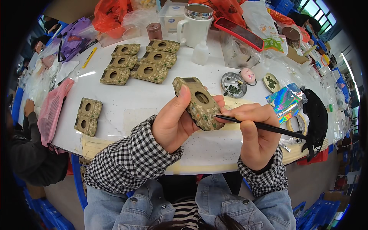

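A camouflage-patterned model tank hull (201, 100) with a round hole in its top is gripped in my left hand (173, 122), raised over the near part of the table. My right hand (257, 128) pinches black tweezers (264, 125), whose tip touches or nearly touches the hull's lower end. Whether the tip holds a small part is too fine to make out. To the right lie a round metal dish (234, 85) of small dark green pieces and a pale lid (271, 82) with more green pieces.
Several similar hulls (148, 71) lie in rows at the far left, and two more (88, 117) sit at the near left. Behind stand a white mug (196, 27), a small white bottle (200, 53) and a red-cased phone (239, 33). Another person's dark sleeve (38, 153) shows at the left edge.
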`<control>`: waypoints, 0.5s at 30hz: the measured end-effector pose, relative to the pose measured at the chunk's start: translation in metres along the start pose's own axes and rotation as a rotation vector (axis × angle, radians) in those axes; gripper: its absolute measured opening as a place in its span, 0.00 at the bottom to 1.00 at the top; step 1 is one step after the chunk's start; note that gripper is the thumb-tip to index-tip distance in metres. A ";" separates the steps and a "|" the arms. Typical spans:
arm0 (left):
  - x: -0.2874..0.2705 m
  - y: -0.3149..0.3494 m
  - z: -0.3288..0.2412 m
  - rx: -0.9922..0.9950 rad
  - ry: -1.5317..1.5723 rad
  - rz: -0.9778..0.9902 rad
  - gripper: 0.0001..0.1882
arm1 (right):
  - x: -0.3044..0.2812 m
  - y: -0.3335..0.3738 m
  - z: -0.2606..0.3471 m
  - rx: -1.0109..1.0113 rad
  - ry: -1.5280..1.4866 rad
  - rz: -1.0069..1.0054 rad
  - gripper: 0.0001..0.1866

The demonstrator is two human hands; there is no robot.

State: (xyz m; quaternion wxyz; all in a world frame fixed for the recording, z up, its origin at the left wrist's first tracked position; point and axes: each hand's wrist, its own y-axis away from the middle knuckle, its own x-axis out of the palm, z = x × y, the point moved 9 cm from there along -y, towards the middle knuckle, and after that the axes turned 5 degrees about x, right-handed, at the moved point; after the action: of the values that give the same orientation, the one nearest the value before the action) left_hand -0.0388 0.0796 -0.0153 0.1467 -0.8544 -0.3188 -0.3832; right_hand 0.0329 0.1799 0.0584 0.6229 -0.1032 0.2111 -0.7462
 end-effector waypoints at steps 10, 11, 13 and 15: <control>-0.001 0.000 0.000 -0.002 -0.003 -0.002 0.31 | 0.001 0.000 0.001 -0.005 0.013 0.002 0.06; -0.001 0.000 0.000 -0.002 -0.003 -0.002 0.31 | 0.001 -0.001 0.001 -0.008 0.015 0.003 0.06; 0.000 0.000 0.000 -0.001 -0.007 0.002 0.31 | 0.001 -0.001 0.002 -0.014 0.022 0.004 0.06; 0.000 0.000 0.000 -0.001 -0.007 0.005 0.31 | 0.001 -0.002 0.002 -0.023 0.030 0.005 0.06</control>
State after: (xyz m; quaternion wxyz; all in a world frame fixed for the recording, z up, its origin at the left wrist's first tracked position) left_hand -0.0390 0.0798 -0.0154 0.1464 -0.8565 -0.3169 -0.3801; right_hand 0.0321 0.1783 0.0612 0.6203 -0.0985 0.2292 -0.7436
